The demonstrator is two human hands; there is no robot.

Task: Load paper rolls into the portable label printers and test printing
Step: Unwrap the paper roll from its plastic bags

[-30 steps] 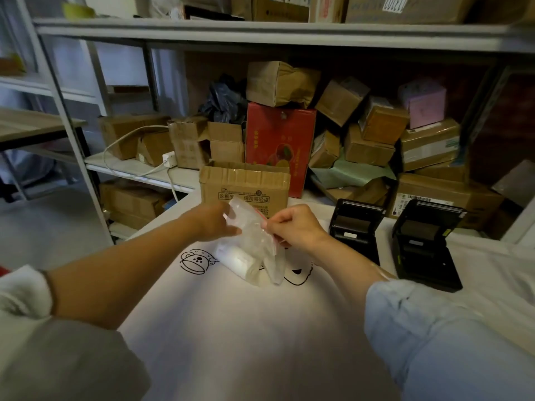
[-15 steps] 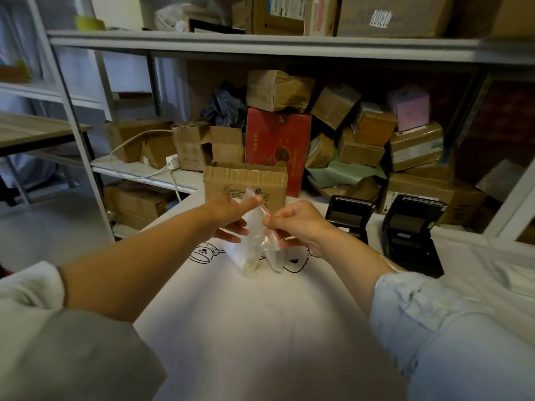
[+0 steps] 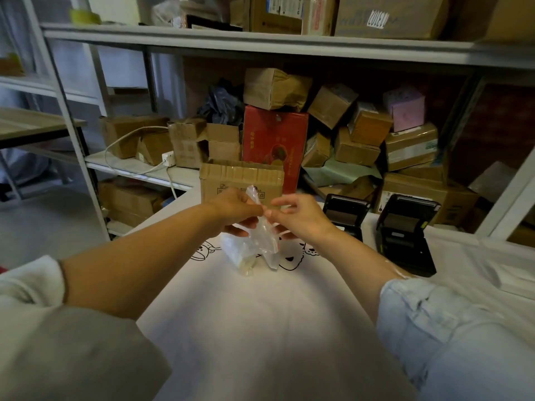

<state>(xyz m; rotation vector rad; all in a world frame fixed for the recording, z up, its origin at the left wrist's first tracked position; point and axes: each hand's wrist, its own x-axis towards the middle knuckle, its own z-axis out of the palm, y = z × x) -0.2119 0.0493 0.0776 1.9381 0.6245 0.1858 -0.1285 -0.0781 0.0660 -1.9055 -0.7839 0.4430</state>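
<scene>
Over the white cloth-covered table (image 3: pixel 260 328), my left hand (image 3: pixel 231 211) pinches the upper edge of a clear plastic zip bag (image 3: pixel 262 235) between thumb and curled fingers, holding it above the cloth. My right hand (image 3: pixel 301 217) meets the bag from the other side; its thumb and lower fingers look closed on the bag's mouth, while the index finger stretches loosely above. Inside the bag, sagging toward its bottom left corner, hangs a white paper roll (image 3: pixel 240 253), its lower end just at the cloth.

To the right of my hands, two black portable label printers sit side by side on the table with their lids raised: the nearer printer (image 3: pixel 346 217) partly behind my right wrist, the farther-right printer (image 3: pixel 404 235) beside it. A brown taped cardboard box (image 3: pixel 241 180) stands at the table's far edge, directly behind the bag. Beyond it, a grey metal shelf unit (image 3: pixel 260 41) holds a jumble of brown cartons and a red printed box (image 3: pixel 275 149).
</scene>
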